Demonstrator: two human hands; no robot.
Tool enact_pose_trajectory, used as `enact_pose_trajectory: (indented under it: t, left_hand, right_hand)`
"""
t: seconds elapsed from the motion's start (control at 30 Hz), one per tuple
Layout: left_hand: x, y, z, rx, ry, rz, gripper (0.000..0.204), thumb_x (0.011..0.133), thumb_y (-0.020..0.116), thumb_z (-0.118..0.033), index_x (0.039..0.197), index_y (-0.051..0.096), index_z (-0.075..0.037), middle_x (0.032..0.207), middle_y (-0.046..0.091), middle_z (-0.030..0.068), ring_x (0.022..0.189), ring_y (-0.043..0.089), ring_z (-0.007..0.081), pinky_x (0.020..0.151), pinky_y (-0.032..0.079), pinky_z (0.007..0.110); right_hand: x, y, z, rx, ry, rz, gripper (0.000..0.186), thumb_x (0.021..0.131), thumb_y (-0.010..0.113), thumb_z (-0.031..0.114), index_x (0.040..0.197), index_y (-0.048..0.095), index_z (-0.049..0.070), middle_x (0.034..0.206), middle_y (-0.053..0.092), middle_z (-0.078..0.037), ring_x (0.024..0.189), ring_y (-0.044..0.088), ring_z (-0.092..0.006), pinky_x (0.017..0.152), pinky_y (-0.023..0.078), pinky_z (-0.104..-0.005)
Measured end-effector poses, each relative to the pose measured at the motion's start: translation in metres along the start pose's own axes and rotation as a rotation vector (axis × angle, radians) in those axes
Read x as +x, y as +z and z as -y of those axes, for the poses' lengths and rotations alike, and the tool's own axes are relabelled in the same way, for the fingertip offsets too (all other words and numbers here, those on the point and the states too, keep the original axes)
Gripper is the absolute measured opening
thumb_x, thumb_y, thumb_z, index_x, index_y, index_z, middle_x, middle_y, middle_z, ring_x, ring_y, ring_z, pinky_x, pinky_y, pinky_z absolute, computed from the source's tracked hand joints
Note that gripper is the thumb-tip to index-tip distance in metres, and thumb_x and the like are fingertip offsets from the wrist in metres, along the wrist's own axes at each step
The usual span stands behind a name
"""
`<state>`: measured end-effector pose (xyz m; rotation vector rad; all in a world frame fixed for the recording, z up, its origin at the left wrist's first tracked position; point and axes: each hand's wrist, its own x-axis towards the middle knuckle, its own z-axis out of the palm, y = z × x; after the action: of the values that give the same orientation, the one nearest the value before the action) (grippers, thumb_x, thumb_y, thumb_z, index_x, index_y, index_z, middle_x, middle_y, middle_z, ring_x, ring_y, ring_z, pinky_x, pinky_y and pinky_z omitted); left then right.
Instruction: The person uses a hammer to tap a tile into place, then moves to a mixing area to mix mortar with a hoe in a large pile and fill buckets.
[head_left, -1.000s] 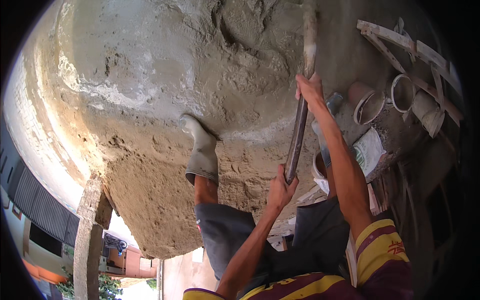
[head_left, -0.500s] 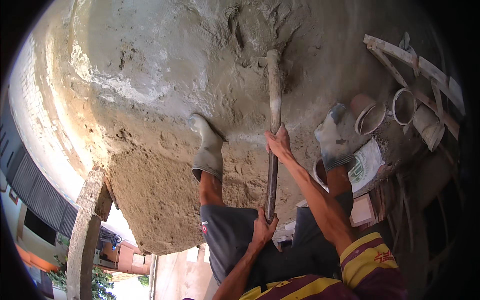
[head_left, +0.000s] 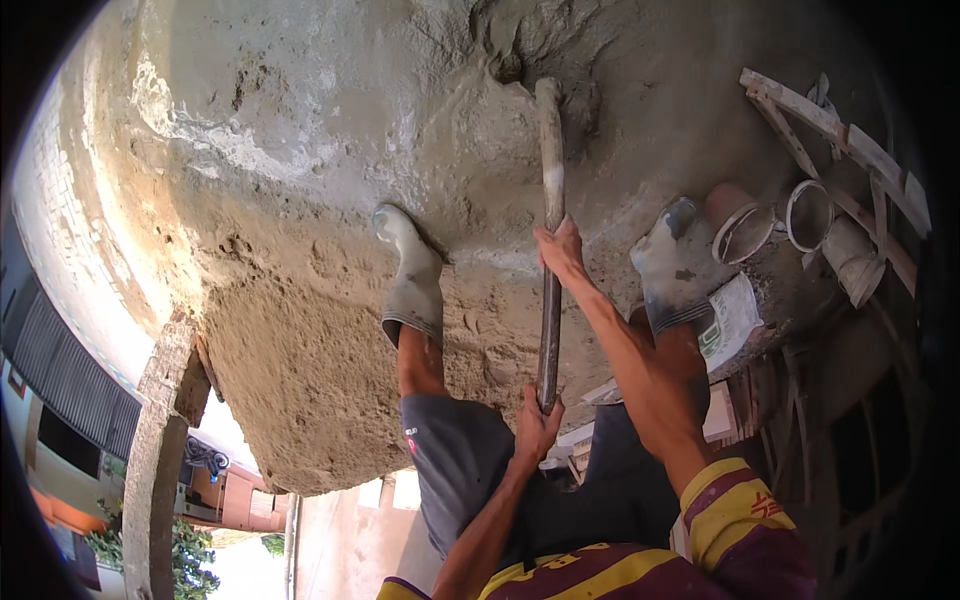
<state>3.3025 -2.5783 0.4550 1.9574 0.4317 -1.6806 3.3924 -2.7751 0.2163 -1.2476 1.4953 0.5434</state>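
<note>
My right hand (head_left: 562,250) is closed around the middle of a long-handled hoe (head_left: 552,180). Lower down, close to my lap, my left hand (head_left: 537,432) grips the handle's near end. The handle points away from me, and its far end reaches into grey wet mortar (head_left: 440,140). Mortar hides the hoe's blade. Around that end the mix is churned into ridges and a dark hollow. My two boots (head_left: 412,280), smeared with grey, stand apart on either side of the handle.
Brown sandy material (head_left: 300,380) lies at left and between my boots. Right of my right boot are several buckets (head_left: 743,233), a white sack (head_left: 733,320) and a wooden frame (head_left: 840,135). A rough post (head_left: 155,450) rises at lower left.
Both hands and the hoe have shifted slightly away from me, the handle's far end going deeper into the far mix. A dark hollow now shows beside it. Both grips stay closed.
</note>
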Motion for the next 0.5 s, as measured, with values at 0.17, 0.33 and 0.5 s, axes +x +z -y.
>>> enact_pose_trajectory:
  t: [0.17,0.33,0.5]
  left_hand:
    - [-0.028,0.017,0.019,0.005,0.098,0.028,0.048,0.093,0.069,-0.024,0.131,0.046,-0.006,0.087,0.068,0.0317,0.082,0.067,0.0529,0.069,0.052,0.057]
    - [0.112,-0.006,-0.109,0.116,0.342,0.033,0.047,0.093,0.069,-0.021,0.131,0.046,-0.006,0.084,0.068,0.0323,0.080,0.066,0.0537,0.067,0.051,0.059]
    - [0.041,-0.011,-0.045,0.054,0.059,0.002,0.042,0.094,0.069,-0.022,0.125,0.048,-0.002,0.080,0.067,0.0294,0.076,0.067,0.0514,0.065,0.051,0.057]
  right_hand:
    - [-0.041,-0.045,0.006,0.229,-0.035,0.051,0.032,0.091,0.066,0.010,0.115,0.047,-0.002,0.067,0.055,-0.008,0.044,0.058,-0.0200,0.037,0.044,-0.0369]
    - [0.124,-0.118,0.102,0.405,-0.169,-0.200,0.030,0.093,0.070,0.016,0.072,0.055,0.001,0.060,0.055,-0.007,0.044,0.054,-0.0180,0.042,0.044,-0.0353]
    - [0.067,-0.020,0.002,0.188,0.007,-0.025,0.022,0.088,0.069,0.012,0.080,0.055,-0.003,0.060,0.057,-0.010,0.044,0.058,-0.0219,0.041,0.045,-0.0385]
